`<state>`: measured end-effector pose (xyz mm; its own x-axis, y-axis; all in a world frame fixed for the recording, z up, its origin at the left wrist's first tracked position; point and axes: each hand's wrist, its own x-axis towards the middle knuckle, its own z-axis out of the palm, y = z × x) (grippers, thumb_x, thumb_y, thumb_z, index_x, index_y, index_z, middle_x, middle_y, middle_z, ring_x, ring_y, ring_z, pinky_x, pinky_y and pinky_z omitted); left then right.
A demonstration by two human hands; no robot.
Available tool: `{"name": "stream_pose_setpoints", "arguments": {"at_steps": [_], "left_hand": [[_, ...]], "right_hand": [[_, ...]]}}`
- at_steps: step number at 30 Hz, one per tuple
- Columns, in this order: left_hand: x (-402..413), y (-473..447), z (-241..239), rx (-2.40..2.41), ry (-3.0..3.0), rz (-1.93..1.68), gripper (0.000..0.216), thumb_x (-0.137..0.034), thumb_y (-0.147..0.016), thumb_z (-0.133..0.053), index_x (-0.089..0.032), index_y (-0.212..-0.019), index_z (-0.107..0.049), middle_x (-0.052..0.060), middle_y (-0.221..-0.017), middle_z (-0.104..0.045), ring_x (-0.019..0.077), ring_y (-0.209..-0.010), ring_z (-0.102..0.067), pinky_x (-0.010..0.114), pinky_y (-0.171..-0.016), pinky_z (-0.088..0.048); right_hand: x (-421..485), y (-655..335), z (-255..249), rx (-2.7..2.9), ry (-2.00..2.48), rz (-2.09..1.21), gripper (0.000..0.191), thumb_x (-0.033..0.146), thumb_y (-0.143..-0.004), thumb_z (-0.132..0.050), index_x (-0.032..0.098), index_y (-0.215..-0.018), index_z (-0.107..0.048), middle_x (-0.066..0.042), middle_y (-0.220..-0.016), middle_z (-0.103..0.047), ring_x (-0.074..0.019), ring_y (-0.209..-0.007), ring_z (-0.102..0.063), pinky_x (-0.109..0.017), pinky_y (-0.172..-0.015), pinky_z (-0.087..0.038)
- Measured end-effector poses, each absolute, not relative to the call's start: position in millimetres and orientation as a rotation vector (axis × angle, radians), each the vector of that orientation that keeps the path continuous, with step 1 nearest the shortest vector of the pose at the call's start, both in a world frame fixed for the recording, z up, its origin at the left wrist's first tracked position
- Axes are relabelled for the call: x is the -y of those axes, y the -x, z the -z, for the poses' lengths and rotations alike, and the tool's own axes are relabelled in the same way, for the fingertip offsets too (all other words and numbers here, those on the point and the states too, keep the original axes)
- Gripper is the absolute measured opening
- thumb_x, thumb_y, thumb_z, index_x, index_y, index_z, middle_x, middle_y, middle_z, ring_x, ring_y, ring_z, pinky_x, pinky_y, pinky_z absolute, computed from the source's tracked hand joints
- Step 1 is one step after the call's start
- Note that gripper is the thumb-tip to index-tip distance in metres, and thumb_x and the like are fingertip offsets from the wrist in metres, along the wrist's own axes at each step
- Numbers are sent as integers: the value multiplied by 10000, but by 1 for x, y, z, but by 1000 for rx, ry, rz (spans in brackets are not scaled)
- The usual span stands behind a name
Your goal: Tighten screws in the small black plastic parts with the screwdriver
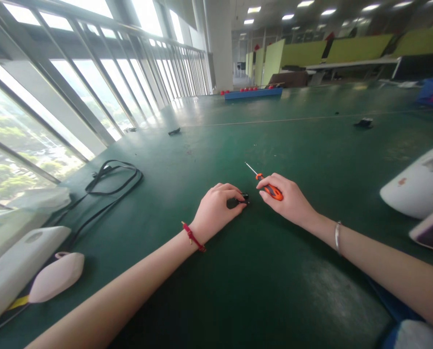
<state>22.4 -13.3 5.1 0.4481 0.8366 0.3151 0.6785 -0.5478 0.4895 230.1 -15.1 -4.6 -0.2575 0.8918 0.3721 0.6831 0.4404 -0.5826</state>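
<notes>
Between the thumb and fingers of my left hand (219, 206) is a small black part (244, 198), held low over the green tabletop (216, 271). Its far side shows past my fingertips; the rest is hidden, so I cannot tell its exact kind. My right hand (287, 196) is wrapped round the orange and black handle of a screwdriver (273, 191). The thin metal shaft points away and to the left, its tip apart from the black part. A red cord bracelet (193, 237) is on my left wrist and a silver bangle (337, 236) on my right.
A black cable (116, 191) lies looped at the left, near a pale pink device (58, 277) and a white box (27, 264). Small black pieces (174, 131) (363, 123) lie farther off. A blue tray (253, 94) stands at the far edge, a white rounded object (420, 182) at the right.
</notes>
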Motion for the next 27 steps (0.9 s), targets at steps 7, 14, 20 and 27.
{"name": "stream_pose_setpoints", "arguments": {"at_steps": [7,14,20,27], "left_hand": [[24,97,-40,-2023,-2133,-909,265,-403,-777,-602,-179,-858,-721,30,-977,-705,207,-900,-633,295,-836,-472],[39,190,-30,-2612,-1670,-516,407,-534,-707,-605,-223,-935,-735,14,-851,-708,248,-859,-636,266,-670,-422],[37,196,-23,-2491,-1715,-432,421,-551,-671,-611,-224,-905,-735,42,-962,-706,258,-921,-614,264,-690,-412],[35,199,-31,-2529,-1382,-824,441,-497,-638,-652,-211,-962,-735,-27,-618,-645,179,-676,-555,221,-580,-353]], "right_hand": [[17,-230,5,2023,1323,-464,136,264,-835,-510,205,-890,-620,-34,-886,-583,-152,-730,-557,-320,-707,-448],[16,-230,6,2027,1338,-468,140,259,-834,-509,204,-888,-627,-37,-891,-590,-162,-763,-563,-331,-738,-439],[17,-229,5,2041,1350,-470,158,265,-837,-508,199,-898,-637,-30,-871,-585,-150,-734,-552,-316,-702,-433],[17,-229,5,2068,1334,-461,161,255,-829,-513,202,-902,-646,-27,-869,-588,-152,-751,-557,-309,-714,-424]]}}
